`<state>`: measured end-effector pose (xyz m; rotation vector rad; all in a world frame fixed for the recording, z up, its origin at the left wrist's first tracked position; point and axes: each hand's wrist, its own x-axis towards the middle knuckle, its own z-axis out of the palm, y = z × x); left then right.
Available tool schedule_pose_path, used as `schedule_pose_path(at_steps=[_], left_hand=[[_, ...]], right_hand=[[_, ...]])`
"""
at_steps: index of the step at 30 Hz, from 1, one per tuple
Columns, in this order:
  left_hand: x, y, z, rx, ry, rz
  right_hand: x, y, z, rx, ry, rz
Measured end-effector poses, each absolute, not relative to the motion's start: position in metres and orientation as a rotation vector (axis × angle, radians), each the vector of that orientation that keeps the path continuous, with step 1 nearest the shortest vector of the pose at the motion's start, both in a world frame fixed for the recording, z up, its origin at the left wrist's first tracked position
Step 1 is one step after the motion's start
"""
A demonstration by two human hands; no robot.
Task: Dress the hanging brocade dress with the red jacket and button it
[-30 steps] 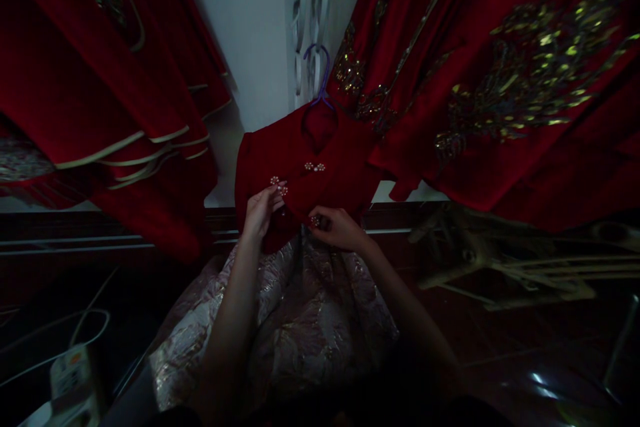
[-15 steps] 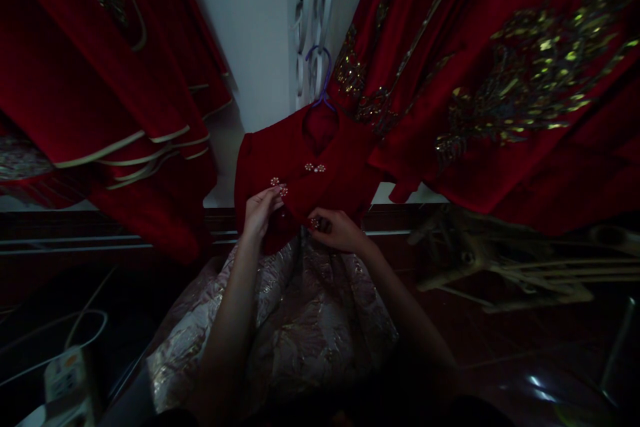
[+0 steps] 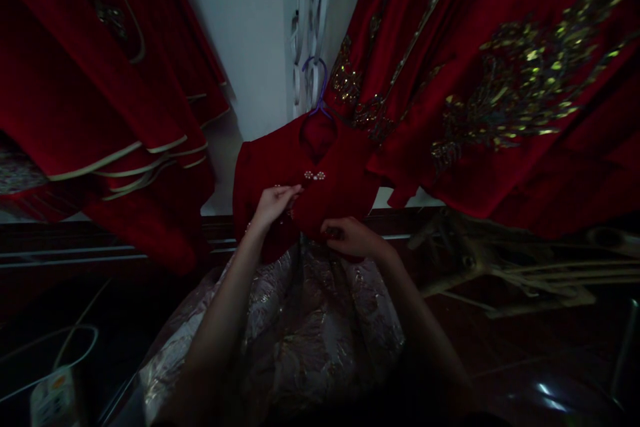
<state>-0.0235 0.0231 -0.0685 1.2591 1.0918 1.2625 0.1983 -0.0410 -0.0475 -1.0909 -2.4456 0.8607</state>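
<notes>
A small red jacket (image 3: 345, 177) hangs in front of me on a purple hanger (image 3: 322, 90). Beaded flower fasteners (image 3: 315, 175) sit on its front below the neckline, and more are partly covered by my fingers. My left hand (image 3: 274, 205) pinches the jacket's front panel near the middle, thumb and fingers pressed together. Lower on the right, my right hand (image 3: 353, 238) is curled at the jacket's front edge near the hem; its fingertips are dark, and I cannot make out how much cloth they hold. Beneath the jacket spreads a shiny brocade skirt (image 3: 320, 320).
Red garments (image 3: 90, 80) with pale trim hang at the left. At the right hang red garments with gold sequins (image 3: 535, 73). A wooden frame (image 3: 500, 273) lies low at the right. A power strip (image 3: 54, 397) with a cable is at the lower left. Light is dim.
My left hand has moved right and slightly up across the jacket's front, away from the left-hand fastener. My right hand has shifted a little to the right and down.
</notes>
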Motion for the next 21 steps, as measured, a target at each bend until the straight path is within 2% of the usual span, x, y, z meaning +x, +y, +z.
schedule_pose_path(at_steps=[4, 8, 11, 17, 21], left_hand=[[-0.002, 0.042, -0.03, 2.061, 1.135, 1.317], [0.004, 0.047, -0.008, 2.72, 1.38, 0.984], [-0.002, 0.052, -0.002, 2.901, 1.387, 0.796], [-0.015, 0.07, 0.009, 3.203, 1.084, 0.543], [-0.014, 0.07, 0.016, 3.381, 0.978, 0.505]], right_hand=[[0.212, -0.04, -0.048, -1.177, -2.523, 0.915], [0.215, -0.041, -0.051, -1.223, -2.515, 0.915], [0.215, -0.041, -0.05, -1.228, -2.528, 0.91], [0.22, -0.043, -0.046, -1.248, -2.54, 0.959], [0.222, -0.045, -0.045, -1.258, -2.537, 1.017]])
